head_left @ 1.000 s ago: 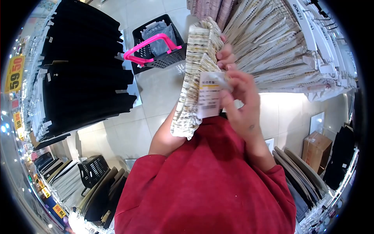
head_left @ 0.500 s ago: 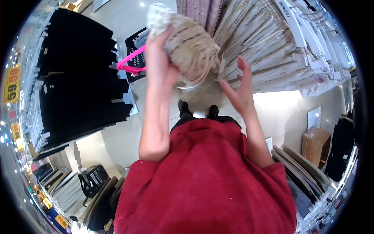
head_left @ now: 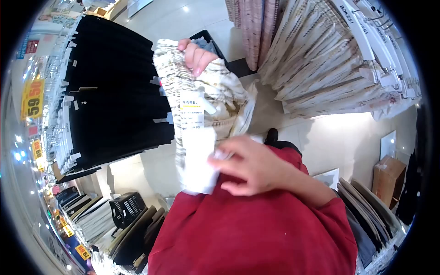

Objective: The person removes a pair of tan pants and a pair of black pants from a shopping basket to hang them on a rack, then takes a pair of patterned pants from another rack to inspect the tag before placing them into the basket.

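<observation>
A pair of white trousers [head_left: 172, 75] with a dark dashed pattern and gathered elastic waistband hangs in front of my body. My left hand [head_left: 199, 57] grips the top end of the waistband, its fingers folded over the fabric. A printed price label [head_left: 192, 112] is on the waistband, and below it a large white tag [head_left: 199, 158] is blurred by motion. Close against that tag's right edge is my right hand [head_left: 256, 165], fingers bent and smeared. Whether it pinches the tag or cloth cannot be made out.
Similar patterned trousers [head_left: 316, 59] hang on a rack at the upper right, beside pink ones [head_left: 254, 32]. Black garments [head_left: 119, 96] fill the left rack. A black basket [head_left: 208, 39] stands on the floor ahead. A cardboard box [head_left: 388, 178] is at the right.
The bundled trousers have been turned and lowered, so waistband, label and tag now show. My right hand has moved left from open air to the tag. The pink hanger is mostly hidden now.
</observation>
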Motion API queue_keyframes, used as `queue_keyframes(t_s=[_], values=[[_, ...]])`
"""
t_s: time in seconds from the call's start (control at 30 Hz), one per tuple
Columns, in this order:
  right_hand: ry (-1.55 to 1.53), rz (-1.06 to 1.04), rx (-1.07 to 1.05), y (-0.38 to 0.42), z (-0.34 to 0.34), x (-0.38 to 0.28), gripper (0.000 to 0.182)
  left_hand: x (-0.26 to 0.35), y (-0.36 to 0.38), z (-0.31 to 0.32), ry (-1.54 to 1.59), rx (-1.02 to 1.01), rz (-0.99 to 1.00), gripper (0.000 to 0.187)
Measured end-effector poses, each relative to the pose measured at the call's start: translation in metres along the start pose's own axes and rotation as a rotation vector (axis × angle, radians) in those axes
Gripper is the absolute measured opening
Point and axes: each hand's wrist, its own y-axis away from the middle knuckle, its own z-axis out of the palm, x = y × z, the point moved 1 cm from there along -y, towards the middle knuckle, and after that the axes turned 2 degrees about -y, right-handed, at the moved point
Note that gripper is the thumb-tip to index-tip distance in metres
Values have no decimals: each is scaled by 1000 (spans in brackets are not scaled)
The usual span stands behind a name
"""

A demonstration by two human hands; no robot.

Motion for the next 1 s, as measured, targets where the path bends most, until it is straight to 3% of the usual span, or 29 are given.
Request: queue_keyframes(t_s=[0.1, 0.13, 0.3, 0.4, 0.6, 0.67, 0.77, 0.8, 0.83, 0.93, 1.0], values=[[-61, -87, -124, 0, 27, -6, 53, -4, 1, -8, 16, -7, -49, 15], [43, -114, -138, 1, 33, -5, 48, -7, 3, -6, 13, -3, -63, 14], [-131, -37, -100, 3, 19, 1, 38, -17, 9, -13, 51, 21, -92, 14], [-105, 75, -71, 4, 11, 3, 36, -21, 17, -14, 63, 47, -103, 13], [-85, 106, -6, 4, 9, 6, 42, -25, 14, -20, -75, 98, -82, 13], [-63, 136, 15, 3, 8, 6, 46, -19, 1, -22, -513, 191, -26, 12], [-147, 197, 157, 7, 6, 10, 52, -24, -11, 0, -2161, 426, 324, 14], [-191, 219, 222, 11, 6, 14, 54, -25, -9, 6, -2470, 389, 155, 19], [-211, 244, 332, 17, 6, 24, 56, -23, -10, 6, -2535, 402, 110, 19], [-377, 594, 498, 39, 5, 61, 70, -17, -9, 9, -2734, 446, -86, 22], [-365, 713, 532, 45, 4, 79, 80, -16, -10, 11, -2618, 426, -118, 23]])
